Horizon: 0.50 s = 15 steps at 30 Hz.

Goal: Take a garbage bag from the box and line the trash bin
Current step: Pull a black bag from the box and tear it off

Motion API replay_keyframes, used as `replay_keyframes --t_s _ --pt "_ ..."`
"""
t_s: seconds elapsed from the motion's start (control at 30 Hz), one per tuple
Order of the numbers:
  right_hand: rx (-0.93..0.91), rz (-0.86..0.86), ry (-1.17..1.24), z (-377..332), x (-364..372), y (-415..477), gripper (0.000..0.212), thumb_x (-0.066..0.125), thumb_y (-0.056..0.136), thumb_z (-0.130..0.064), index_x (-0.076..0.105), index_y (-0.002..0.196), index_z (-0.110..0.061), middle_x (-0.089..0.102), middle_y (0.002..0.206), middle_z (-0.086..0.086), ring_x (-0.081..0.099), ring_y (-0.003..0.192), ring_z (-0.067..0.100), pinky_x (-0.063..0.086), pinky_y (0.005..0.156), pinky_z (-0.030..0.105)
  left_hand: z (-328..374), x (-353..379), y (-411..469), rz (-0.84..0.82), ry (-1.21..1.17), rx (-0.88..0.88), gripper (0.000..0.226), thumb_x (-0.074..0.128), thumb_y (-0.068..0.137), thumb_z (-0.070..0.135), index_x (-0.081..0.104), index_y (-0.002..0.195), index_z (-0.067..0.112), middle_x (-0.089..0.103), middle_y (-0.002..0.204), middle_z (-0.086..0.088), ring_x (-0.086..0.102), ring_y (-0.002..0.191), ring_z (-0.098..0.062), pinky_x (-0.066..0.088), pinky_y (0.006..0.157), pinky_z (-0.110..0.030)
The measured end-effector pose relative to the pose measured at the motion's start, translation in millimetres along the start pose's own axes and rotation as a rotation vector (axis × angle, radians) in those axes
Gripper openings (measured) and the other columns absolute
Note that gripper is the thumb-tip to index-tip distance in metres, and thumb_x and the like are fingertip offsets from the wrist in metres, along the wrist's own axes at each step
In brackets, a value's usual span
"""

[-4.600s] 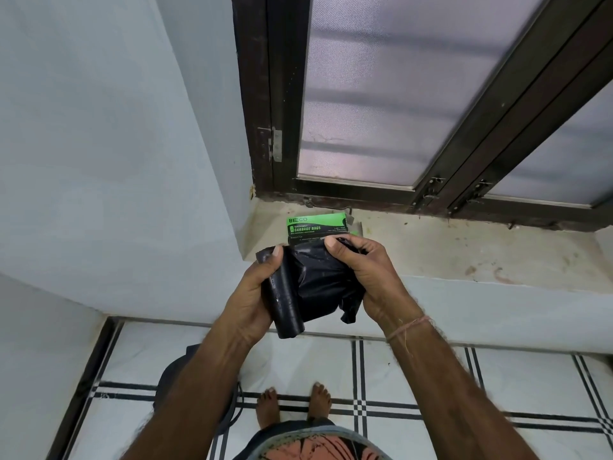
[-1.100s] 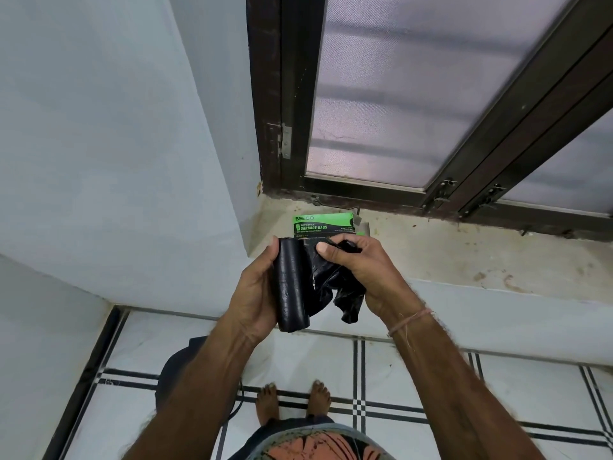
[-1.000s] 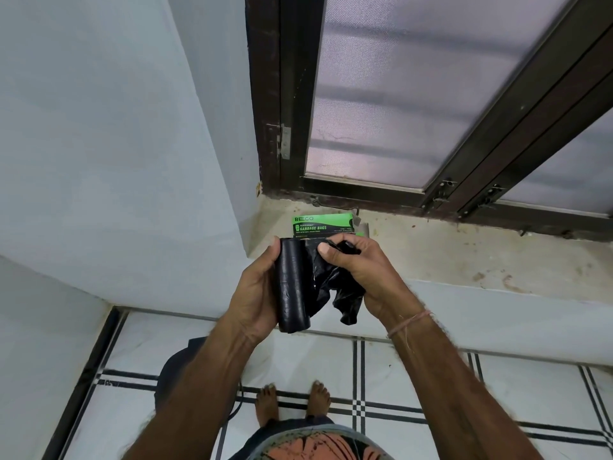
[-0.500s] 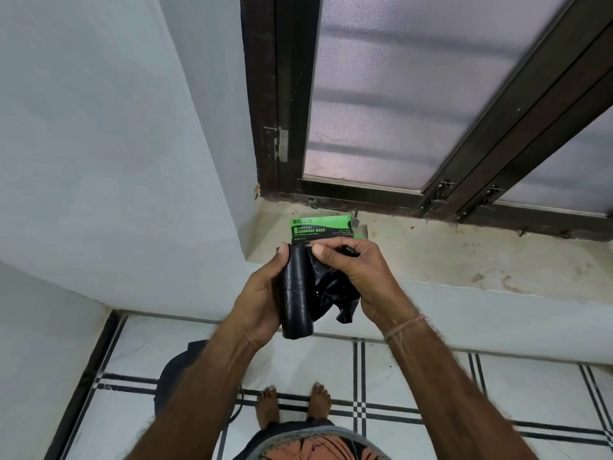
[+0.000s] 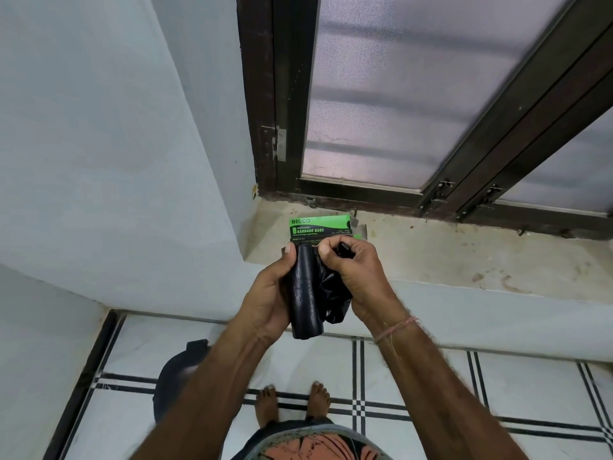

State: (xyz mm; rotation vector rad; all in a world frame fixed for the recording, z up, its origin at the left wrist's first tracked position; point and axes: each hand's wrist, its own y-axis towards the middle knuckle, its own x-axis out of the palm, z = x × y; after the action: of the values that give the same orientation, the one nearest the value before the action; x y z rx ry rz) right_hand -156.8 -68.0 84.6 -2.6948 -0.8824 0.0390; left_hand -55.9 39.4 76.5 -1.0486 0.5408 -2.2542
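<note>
Here, left grip (image 5: 265, 303) clutching bag roll (image 5: 306, 293), right grip (image 5: 356, 277) pinching its loose end.

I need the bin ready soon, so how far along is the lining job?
Done: the black bag roll is out of the green box on the ledge. In hand: left hand grips the roll while right hand pinches a loose bag off it. Left: separating it, opening it and lining the dark bin on the floor.

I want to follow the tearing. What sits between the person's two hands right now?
In the head view, a black plastic garbage bag roll fills the gap: left hand grips the roll, right hand pinches its loose crumpled end.
</note>
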Motion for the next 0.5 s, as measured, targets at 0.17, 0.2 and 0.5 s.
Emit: replay_keyframes --t_s 0.17,0.2,0.5 --pt "-0.018 0.090 0.030 5 8 -1 0.019 0.067 0.097 0.000 0.067 0.080 -0.008 0.065 0.075 0.001 0.062 0.076 0.013 0.055 0.073 0.024 -4 8 2 0.021 -0.070 0.002 0.054 0.055 0.101 0.042 0.064 0.135 0.002 0.068 0.132 -0.025 0.070 0.111 -0.038 0.054 0.102 -0.053" --pt "-0.024 0.104 0.035 6 10 -1 0.020 0.066 0.097 0.000 0.066 0.079 -0.009 0.065 0.075 0.001 0.062 0.076 0.013 0.055 0.074 0.024 -4 9 2 0.029 -0.084 0.004 0.054 0.056 0.100 0.042 0.064 0.135 0.001 0.071 0.128 -0.023 0.072 0.107 -0.036 0.056 0.099 -0.051" --pt "0.017 0.206 0.173 8 20 1 0.018 0.066 0.099 -0.004 0.067 0.082 -0.010 0.063 0.077 0.002 0.059 0.076 0.013 0.055 0.075 0.028 -7 17 7 0.066 -0.167 0.050 0.039 0.052 0.103 0.038 0.069 0.108 0.004 0.079 0.087 -0.012 0.078 0.076 -0.024 0.058 0.081 -0.043"
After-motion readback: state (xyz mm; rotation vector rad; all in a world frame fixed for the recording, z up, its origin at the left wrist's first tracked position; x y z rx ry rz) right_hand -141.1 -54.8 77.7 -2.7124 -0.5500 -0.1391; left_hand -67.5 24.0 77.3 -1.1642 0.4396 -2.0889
